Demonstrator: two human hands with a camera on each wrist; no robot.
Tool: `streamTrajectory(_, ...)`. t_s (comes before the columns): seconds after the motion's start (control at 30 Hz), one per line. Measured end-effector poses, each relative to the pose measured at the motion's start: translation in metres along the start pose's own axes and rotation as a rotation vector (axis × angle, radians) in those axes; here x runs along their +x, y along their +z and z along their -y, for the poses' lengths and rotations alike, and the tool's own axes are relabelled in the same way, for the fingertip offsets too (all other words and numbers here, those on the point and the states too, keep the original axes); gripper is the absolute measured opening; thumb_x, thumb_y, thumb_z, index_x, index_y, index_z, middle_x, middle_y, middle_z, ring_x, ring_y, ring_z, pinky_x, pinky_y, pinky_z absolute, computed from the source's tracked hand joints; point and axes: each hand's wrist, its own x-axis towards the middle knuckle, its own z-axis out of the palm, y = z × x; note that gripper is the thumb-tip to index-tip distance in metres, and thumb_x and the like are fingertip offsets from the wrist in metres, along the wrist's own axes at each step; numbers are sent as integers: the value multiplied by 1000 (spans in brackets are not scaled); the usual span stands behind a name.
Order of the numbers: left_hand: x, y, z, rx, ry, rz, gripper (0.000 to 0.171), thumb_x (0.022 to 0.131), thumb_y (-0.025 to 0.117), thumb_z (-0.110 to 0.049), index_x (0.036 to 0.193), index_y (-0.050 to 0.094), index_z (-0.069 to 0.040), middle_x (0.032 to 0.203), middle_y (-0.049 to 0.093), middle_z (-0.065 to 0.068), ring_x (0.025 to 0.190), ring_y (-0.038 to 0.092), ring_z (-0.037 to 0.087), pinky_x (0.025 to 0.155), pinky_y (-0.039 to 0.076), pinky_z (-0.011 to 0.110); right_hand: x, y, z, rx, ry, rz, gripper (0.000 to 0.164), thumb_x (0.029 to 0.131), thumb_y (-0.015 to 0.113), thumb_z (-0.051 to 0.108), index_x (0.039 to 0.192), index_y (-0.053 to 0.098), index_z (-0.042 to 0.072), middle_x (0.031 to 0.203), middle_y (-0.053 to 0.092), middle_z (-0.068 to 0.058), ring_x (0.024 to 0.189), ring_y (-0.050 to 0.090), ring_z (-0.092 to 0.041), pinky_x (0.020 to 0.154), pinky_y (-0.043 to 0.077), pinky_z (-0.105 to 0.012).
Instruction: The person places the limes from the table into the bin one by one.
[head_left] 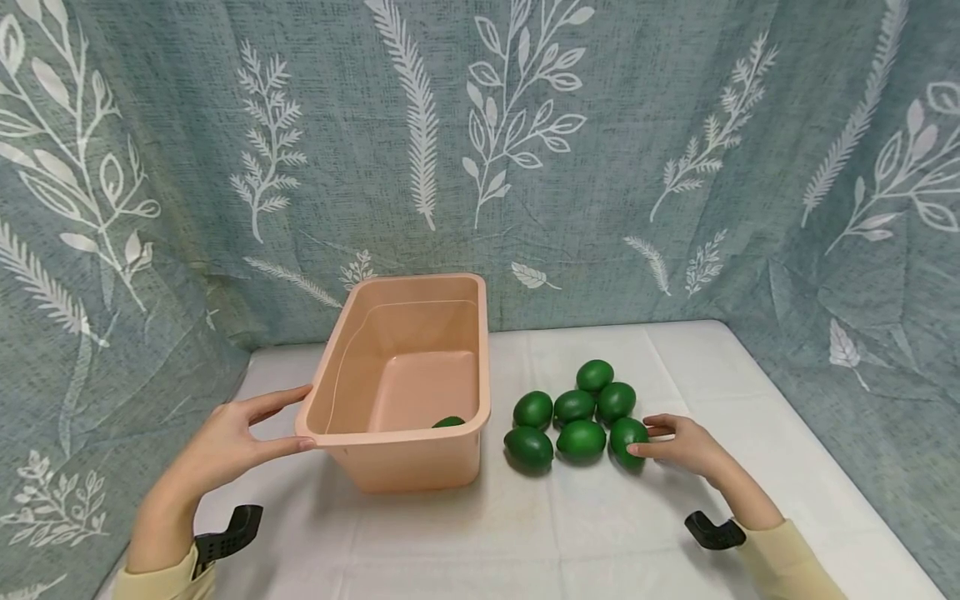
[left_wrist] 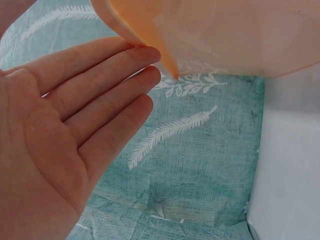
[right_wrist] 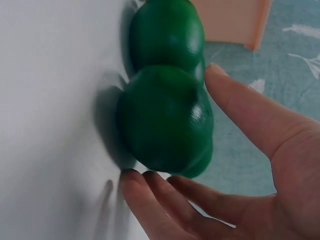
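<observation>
A pink plastic bin (head_left: 408, 462) stands on the table. My left hand (head_left: 232, 437) touches its left rim near the front corner, thumb and fingers apart; in the left wrist view the fingers (left_wrist: 107, 92) are fairly straight against the rim. Right of the bin several glossy green limes (head_left: 581, 440) lie grouped together. Around the rightmost front lime (head_left: 627, 440) my right hand (head_left: 686, 447) spreads thumb and fingers. In the right wrist view the thumb stands off this lime (right_wrist: 162, 120) and the fingertips (right_wrist: 132, 177) are at its lower side; whether they touch it I cannot tell.
Inside the bin, near its front wall, the top of a green object (head_left: 448, 422) shows, mostly hidden. A white cloth (head_left: 480, 550) covers the table. Blue-green leaf-patterned fabric (head_left: 337, 167) hangs behind and at both sides.
</observation>
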Motion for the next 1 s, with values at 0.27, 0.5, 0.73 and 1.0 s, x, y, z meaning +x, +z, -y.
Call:
streamTrajectory(0.27,0,-1,1,-12,-4,4,62,78,76,-43,134,55,-25,134,57,2,125,49,38,91,45,57,4,8,5,7,19,-5,87,78,75,46,138,40,-7,130,51,-28,115,53,-40,87,52,-47)
streamTrajectory(0.5,0,-2,0,-18,-15,12,63,78,76,-44,134,55,-26,134,57,2,126,48,38,92,45,57,7,9,5,26,28,-16,85,76,78,42,135,42,-9,126,53,-28,109,57,-35,83,54,-42)
streamTrajectory(0.73,-1,0,1,-9,-19,10,64,78,76,-45,135,55,-26,135,56,2,126,48,37,92,44,57,7,8,2,54,31,-16,82,76,79,40,134,44,-8,127,52,-29,109,57,-35,84,53,-42)
streamTrajectory(1.0,-1,1,2,-7,-1,1,62,78,76,-44,134,55,-27,134,57,0,125,48,36,92,45,56,1,2,7,35,13,-1,79,76,78,37,135,46,-5,129,51,-28,113,55,-38,88,51,-47)
